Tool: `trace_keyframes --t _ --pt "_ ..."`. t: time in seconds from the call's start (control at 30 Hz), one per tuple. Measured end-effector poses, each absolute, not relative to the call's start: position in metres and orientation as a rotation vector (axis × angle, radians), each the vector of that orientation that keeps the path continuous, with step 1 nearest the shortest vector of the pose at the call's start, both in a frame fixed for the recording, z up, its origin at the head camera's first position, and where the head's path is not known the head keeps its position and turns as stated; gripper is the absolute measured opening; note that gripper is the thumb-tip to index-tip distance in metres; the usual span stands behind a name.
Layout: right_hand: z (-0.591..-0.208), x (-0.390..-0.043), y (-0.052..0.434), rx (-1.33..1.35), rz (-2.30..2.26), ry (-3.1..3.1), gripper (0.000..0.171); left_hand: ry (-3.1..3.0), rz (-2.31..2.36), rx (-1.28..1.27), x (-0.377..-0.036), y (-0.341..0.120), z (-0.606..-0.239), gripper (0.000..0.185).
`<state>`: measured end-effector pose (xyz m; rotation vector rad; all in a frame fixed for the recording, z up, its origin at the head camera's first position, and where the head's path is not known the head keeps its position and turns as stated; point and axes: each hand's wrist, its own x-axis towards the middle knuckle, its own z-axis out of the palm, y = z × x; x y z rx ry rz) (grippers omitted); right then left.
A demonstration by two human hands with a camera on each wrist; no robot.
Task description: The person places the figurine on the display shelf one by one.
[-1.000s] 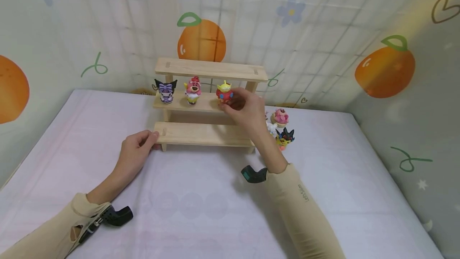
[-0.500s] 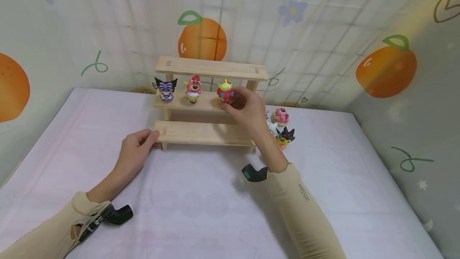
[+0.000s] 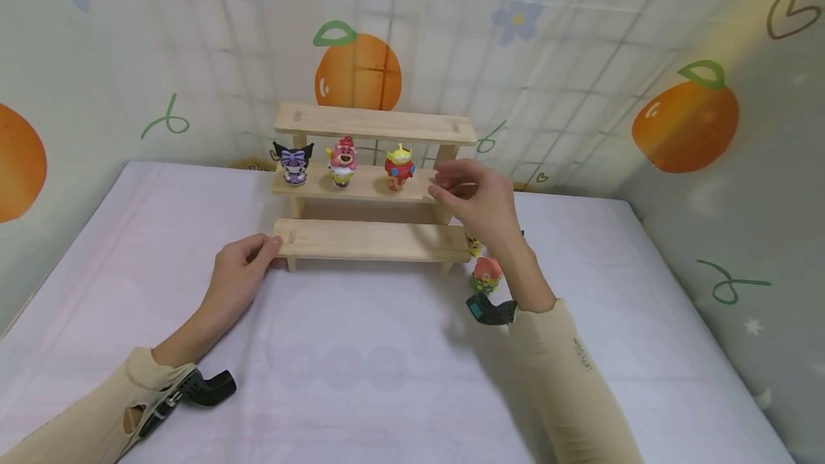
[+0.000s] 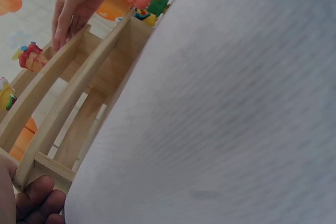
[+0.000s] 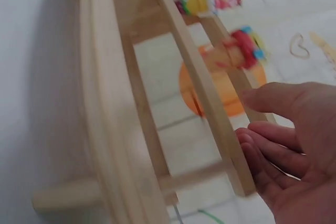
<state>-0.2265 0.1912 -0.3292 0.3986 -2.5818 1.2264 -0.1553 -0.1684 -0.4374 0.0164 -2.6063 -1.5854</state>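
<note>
- Red alien figure (image 3: 399, 167) stands upright on the middle step of the wooden rack (image 3: 370, 240), rightmost of three figures there; I count a purple one (image 3: 293, 162), a pink bear (image 3: 341, 160), then the alien.
- My right hand (image 3: 480, 199) hovers just right of the alien at the step's right end, fingers loosely spread, holding nothing and apart from the figure.
- My left hand (image 3: 241, 271) curls round the near-left corner of the lowest step, gripping the rack.
- I see three steps: top and bottom bare, middle bare only at its right end.
- On the sheet (image 3: 361, 371) right of the rack lie more figures; I see an orange-topped one (image 3: 485, 272), the rest hidden behind my wrist, so I cannot count them.
- Near the rack the sheet lies open; walls close the far and right sides.
</note>
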Motion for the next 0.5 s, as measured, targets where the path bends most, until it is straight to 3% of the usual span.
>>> trace_keyframes --t 0.5 --pt "-0.317 -0.218 0.284 0.181 1.002 -2.620 0.030 -2.595 -1.572 0.016 -0.154 -0.168 -0.437 0.049"
